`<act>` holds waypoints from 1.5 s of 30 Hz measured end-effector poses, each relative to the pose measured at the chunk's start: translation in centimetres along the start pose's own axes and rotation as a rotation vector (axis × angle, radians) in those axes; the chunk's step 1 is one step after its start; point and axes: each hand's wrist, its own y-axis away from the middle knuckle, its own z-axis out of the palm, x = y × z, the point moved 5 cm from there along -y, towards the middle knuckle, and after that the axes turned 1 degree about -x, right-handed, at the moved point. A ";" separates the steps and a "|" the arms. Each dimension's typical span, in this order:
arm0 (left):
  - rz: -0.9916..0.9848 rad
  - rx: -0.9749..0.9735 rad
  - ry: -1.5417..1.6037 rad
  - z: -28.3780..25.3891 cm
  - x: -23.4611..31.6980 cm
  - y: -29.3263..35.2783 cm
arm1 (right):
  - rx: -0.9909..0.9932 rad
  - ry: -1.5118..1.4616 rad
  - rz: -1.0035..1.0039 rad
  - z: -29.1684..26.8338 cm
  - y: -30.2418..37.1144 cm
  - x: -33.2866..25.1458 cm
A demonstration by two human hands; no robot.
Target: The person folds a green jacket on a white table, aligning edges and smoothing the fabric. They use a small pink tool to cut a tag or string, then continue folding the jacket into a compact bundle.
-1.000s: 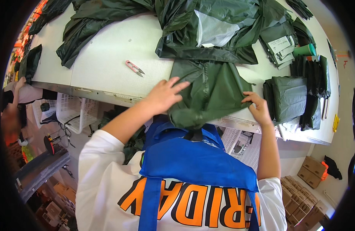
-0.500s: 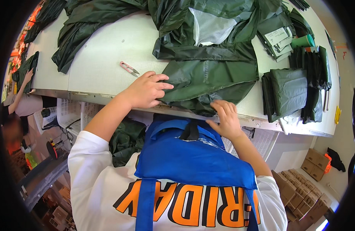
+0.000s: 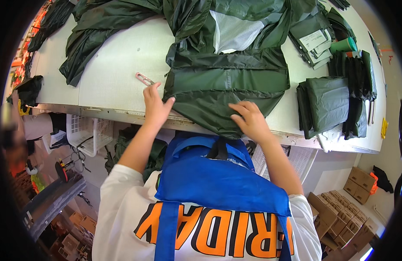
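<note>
A dark green raincoat-like garment (image 3: 209, 80) with a white mesh patch (image 3: 236, 31) lies spread over the white table, its pointed lower flap (image 3: 218, 115) hanging slightly past the near edge. My left hand (image 3: 156, 105) is just off the garment's left edge, thumb and fingers apart and holding nothing. Its fingertips come up to small pink-handled thread snips (image 3: 143, 78), covering part of the blades. On the right side of the flap rests my right hand (image 3: 249, 119), fingers spread and bent a little against the fabric, not gripping it.
Folded dark green packs (image 3: 326, 104) are piled at the table's right, below labelled pouches (image 3: 315, 42) and a green roll (image 3: 344, 45). More green fabric (image 3: 90, 41) lies at the far left. White crates (image 3: 90, 130) stand under the table; a co-worker's arm (image 3: 19, 117) shows at left.
My left hand has left the fabric and moved left to the snips. The flap has been drawn leftward and lies flatter. My right hand has shifted slightly up and left.
</note>
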 end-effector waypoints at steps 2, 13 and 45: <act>-0.159 0.045 0.102 1.1 -0.3 1.8 | 0.084 0.390 -0.153 2.1 -0.8 -0.7; -0.743 -0.008 1.439 3.4 0.1 3.0 | 0.250 0.667 -0.279 -0.2 -12.1 1.1; 0.699 -0.623 -0.470 9.9 12.5 -1.6 | 0.236 0.207 0.064 -2.4 -3.6 1.7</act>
